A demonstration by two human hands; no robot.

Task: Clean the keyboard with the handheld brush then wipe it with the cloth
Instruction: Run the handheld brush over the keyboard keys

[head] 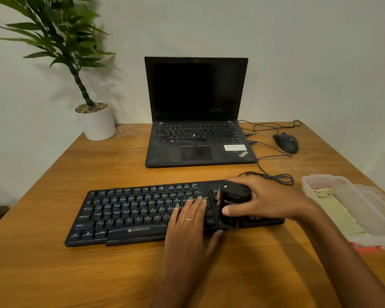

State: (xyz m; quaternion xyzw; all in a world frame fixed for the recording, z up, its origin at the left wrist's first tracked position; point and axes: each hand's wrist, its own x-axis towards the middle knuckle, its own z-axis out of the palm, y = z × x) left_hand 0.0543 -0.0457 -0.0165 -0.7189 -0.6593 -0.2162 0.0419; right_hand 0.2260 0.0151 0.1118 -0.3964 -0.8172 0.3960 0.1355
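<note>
Gripping the black, rounded handheld brush [233, 203] in your right hand [262, 201], fingers curled over its top and thumb against its near side, you hold it down on the right end of the flat black plastic keyboard [129, 214], which lies on the wooden tabletop [76, 274] in front of the open black laptop [196, 112]. Your left hand [187, 232] lies flat with fingers straight on the keys just left of the brush, holding nothing. At your right, a pale folded cloth [336, 210] lies in a clear rectangular plastic container [373, 210].
</note>
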